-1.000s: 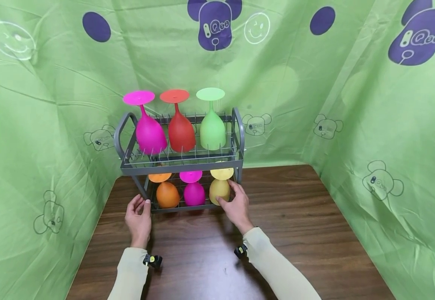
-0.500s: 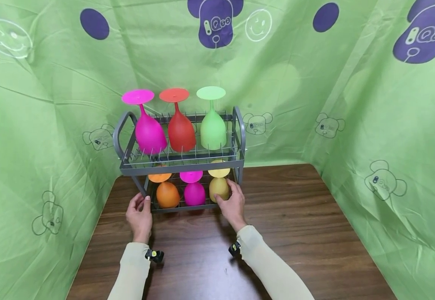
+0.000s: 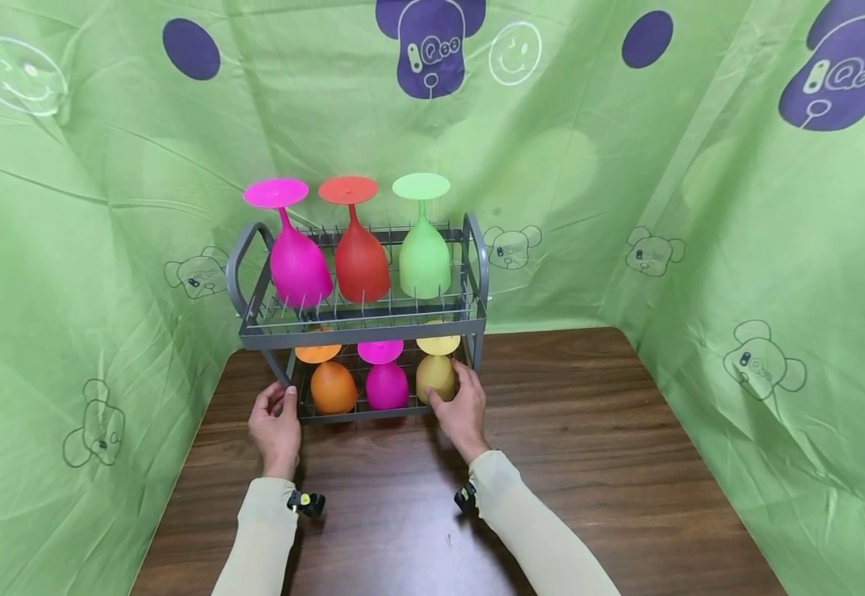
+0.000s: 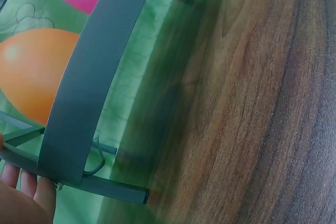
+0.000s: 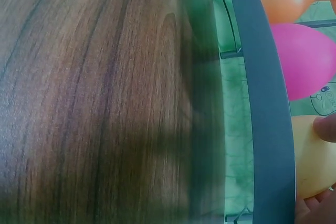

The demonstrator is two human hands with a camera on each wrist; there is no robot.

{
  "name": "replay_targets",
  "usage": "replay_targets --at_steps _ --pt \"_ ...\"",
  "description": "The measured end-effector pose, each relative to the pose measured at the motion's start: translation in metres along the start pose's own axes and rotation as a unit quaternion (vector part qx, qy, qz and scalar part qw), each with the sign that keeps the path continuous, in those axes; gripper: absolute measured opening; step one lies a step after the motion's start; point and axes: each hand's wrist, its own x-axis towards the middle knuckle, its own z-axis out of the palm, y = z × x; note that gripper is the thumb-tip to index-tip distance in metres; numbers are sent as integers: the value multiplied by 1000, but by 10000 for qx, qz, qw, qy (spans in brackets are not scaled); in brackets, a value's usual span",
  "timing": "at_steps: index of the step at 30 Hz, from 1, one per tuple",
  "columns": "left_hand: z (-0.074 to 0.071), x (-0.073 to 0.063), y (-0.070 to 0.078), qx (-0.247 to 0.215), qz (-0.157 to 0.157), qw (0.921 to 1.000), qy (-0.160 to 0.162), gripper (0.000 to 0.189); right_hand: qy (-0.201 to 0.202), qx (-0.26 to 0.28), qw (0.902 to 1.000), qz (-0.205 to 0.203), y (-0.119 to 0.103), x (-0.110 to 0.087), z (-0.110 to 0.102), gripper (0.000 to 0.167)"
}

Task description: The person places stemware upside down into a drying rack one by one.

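My right hand [image 3: 463,414] holds the bowl of an upside-down yellow wine glass [image 3: 435,377] between thumb and fingers, at the right end of the lower shelf of a grey two-tier dish rack [image 3: 365,334]. In the right wrist view the thumb [image 5: 326,127] presses on the yellow bowl. My left hand [image 3: 277,426] grips the rack's lower left front corner; its fingers [image 4: 29,184] curl under the frame bar in the left wrist view. Beside the yellow glass, a magenta wine glass [image 3: 387,385] and an orange one [image 3: 333,387] stand upside down on the same shelf.
On the upper tier, a magenta glass [image 3: 300,265], a red glass [image 3: 361,261] and a light green glass [image 3: 425,261] stand upside down between wires. A wooden table [image 3: 588,463] carries the rack. Green printed cloth [image 3: 566,165] hangs behind and at both sides.
The yellow glass rose a little, shifted slightly left, then came down a bit, with my right hand around it. My right forearm has moved left. My left hand has barely moved at the rack corner.
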Motion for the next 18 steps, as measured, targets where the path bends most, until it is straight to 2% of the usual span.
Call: replay_targets --at_steps 8,11,14,18 --pt "1 2 -1 -85 32 10000 29 34 30 10 9999 -97 1 2 2 72" --pt "0 1 1 81 83 9999 -62 34 -19 -28 10000 -63 1 2 1 72" --pt "-3 -3 4 428 72 9985 -337 38 -87 -90 9999 -6 1 2 -2 73" --pt "-11 -10 11 1115 106 9885 -1016 54 -174 13 9998 1 -1 -4 -11 74"
